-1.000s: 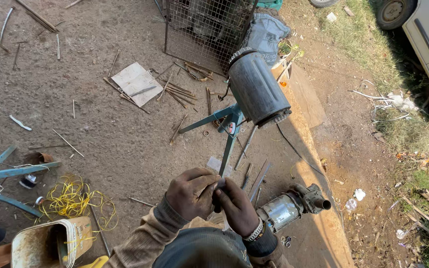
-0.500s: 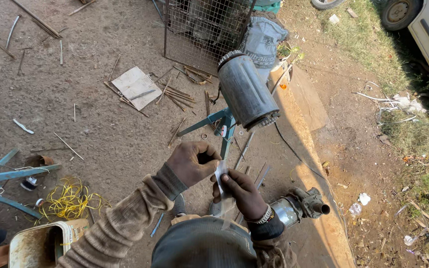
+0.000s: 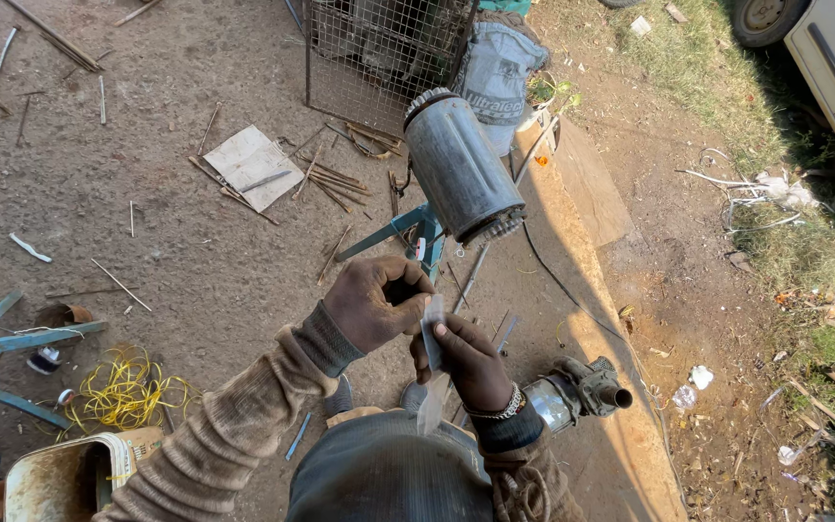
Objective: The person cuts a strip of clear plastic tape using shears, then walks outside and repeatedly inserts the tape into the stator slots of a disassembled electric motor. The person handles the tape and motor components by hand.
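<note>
My left hand (image 3: 374, 302) and my right hand (image 3: 466, 358) are together in front of me, both pinching a thin pale strip (image 3: 431, 340) that hangs down between them. The left fingers grip its top end; the right fingers hold it a little lower. Just beyond my hands a grey metal cylinder (image 3: 461, 166) with a toothed end is mounted tilted on a blue stand (image 3: 408, 227). A round dark metal object (image 3: 388, 469) lies right under my wrists.
A small pump motor (image 3: 577, 391) lies on the concrete to my right. Yellow wire (image 3: 123, 391), a rusty tin (image 3: 60, 474) and blue metal bars (image 3: 12, 338) are at left. A wire cage (image 3: 379, 48), a grey sack (image 3: 500, 72), scattered rods and cardboard (image 3: 253, 164) lie ahead.
My hands have come up and nearer to me, and the view has tilted. The dark rod they held a second ago is gone from them; they now hold a pale strip.
</note>
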